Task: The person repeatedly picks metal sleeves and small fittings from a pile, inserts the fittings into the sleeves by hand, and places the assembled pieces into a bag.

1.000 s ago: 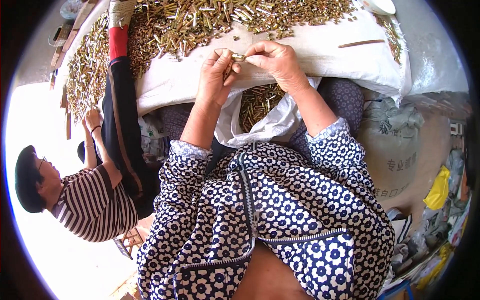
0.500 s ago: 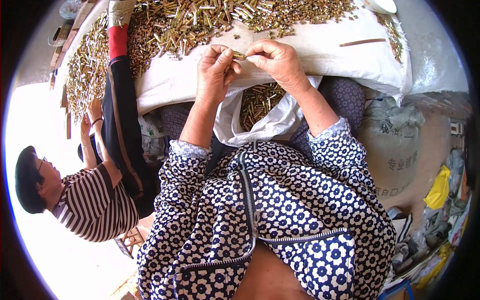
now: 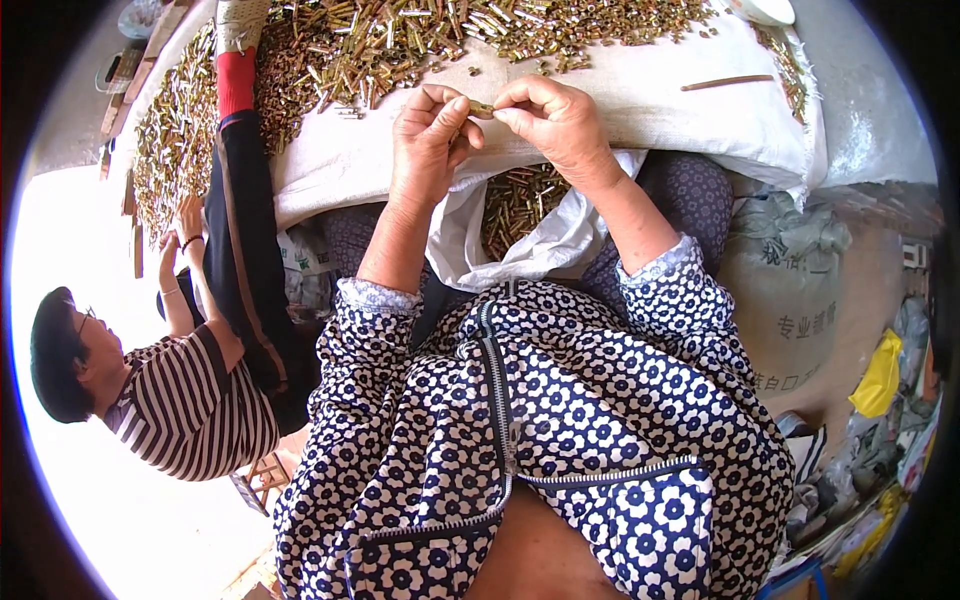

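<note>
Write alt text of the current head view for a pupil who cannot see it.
A person's left hand and right hand hold a small gold-coloured metal piece over a white cloth strewn with similar pieces. An open white bag below contains more; another person in a striped shirt is at left.

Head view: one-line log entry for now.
left hand: holds brass-coloured piece | right hand: pinched at its right end | white bag: open, metal pieces inside
</note>
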